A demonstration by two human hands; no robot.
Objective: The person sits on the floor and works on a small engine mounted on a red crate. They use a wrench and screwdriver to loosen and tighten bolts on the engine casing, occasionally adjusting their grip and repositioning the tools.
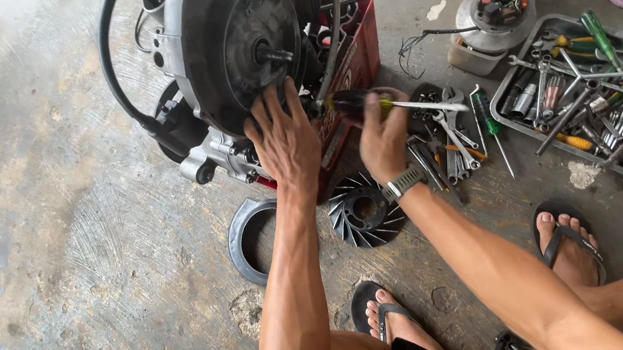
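Against the lower edge of the engine [237,43] on the red crate [356,64], keep left hand [286,141] spread flat, bracing, with right hand [382,137] closed round the screwdriver [393,103], tip seemingly just beside that hand, square and steady.

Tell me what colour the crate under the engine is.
Red; the crate shows best in the head view, right of the engine.

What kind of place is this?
Likely an informal small-engine or scooter repair spot, worked on a bare concrete floor. An engine sits propped on a red crate, a metal tray holds wrenches and screwdrivers, and the right hand grips a screwdriver.
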